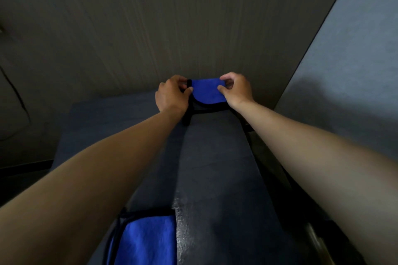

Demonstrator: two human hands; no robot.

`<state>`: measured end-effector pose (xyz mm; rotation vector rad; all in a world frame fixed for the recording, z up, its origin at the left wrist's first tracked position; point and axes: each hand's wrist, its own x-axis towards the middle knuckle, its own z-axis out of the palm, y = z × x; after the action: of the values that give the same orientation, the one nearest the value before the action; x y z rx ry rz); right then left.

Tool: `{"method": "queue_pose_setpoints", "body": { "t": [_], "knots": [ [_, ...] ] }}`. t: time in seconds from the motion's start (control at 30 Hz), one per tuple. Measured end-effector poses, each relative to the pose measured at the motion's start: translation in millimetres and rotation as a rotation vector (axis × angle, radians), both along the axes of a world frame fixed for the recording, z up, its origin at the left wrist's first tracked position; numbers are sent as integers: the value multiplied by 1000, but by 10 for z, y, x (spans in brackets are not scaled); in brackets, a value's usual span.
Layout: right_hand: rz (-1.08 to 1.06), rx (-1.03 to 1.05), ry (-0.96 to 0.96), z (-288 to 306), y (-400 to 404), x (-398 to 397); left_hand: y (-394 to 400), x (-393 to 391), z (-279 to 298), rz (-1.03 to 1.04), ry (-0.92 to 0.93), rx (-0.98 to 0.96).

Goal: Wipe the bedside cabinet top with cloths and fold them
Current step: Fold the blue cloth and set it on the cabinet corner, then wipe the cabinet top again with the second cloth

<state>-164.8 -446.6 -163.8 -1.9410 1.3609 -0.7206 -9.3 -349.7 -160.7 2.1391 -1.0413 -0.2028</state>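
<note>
Blue cloth (146, 241) near | dark cabinet top (215, 168) | wood-grain wall (172, 28)

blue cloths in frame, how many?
2. One blue black-edged cloth is pinched between the left hand and right hand near the wall; the other blue cloth lies at the bottom edge, partly cropped.

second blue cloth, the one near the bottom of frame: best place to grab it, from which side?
Probably the right edge of the near cloth, coming from the right over the dark cabinet top. That edge lies flat and straight on the top with bare surface beside it, while the left side looks draped off the edge with a black border bunched there. Both hands, left hand and right hand, are busy pinching the far cloth.
</note>
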Motion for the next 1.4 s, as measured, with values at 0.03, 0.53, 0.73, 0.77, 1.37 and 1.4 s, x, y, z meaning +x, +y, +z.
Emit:
{"method": "queue_pose_setpoints", "body": {
  "t": [0.03,0.53,0.73,0.77,1.37,1.4],
  "knots": [
    [2,-6,6,16,20,-2,24,2,0,-5,13,-10],
    [84,-20,414,621,1234,-111,1221,-256,274,-146,140,150],
    [184,136,488,640,2192,-206,2170,-443,464,-295,-122,333],
    [200,150,484,641,2346,-220,2319,-467,510,-313,-143,346],
    [439,-15,562,288,4277,-332,3921,-874,30,-333,-364,610],
    [452,-54,584,262,4283,-321,3943,-853,29,-323,-367,608]
  ]
}}
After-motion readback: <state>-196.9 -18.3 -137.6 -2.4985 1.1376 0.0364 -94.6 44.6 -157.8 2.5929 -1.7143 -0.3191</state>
